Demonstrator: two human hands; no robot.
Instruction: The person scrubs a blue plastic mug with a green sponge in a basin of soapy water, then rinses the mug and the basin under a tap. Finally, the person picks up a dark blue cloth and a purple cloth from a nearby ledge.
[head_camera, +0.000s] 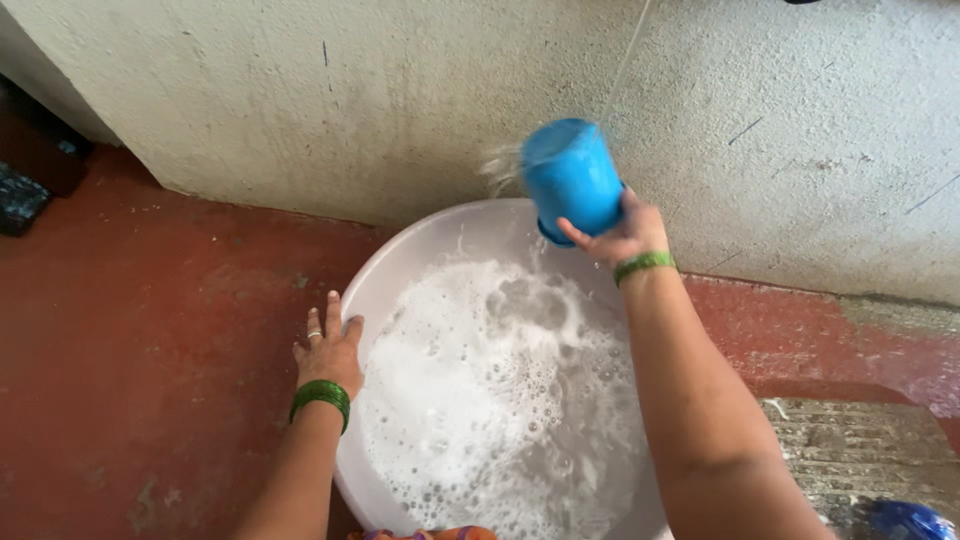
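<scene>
My right hand (622, 236) is wrapped around a blue cup (570, 177). My fingers are curled tight around its bottom end. The cup is tipped over on its side, up in the air above the far rim of the big white tub (400, 262). Its open end points away from me, toward the wall (400, 90). There is a little blur of water by the cup's mouth, but it is fuzzy, so I cannot tell for sure that it is spilling out.

My left hand (328, 350) lies flat on the near left rim of the tub. My fingers are spread out and not holding anything. I have a ring on one finger. I have green bangles (321, 396) on my left wrist and a green band (643, 264) on my right wrist.

The tub sits on the red floor (150, 330), close to the rough grey wall. It is full of white soapy foam (500, 390) with lots of bubbles. Something shiny and blue (905, 520) peeks in at the bottom right corner, and a bit of orange cloth (420, 534) shows at the bottom edge.
</scene>
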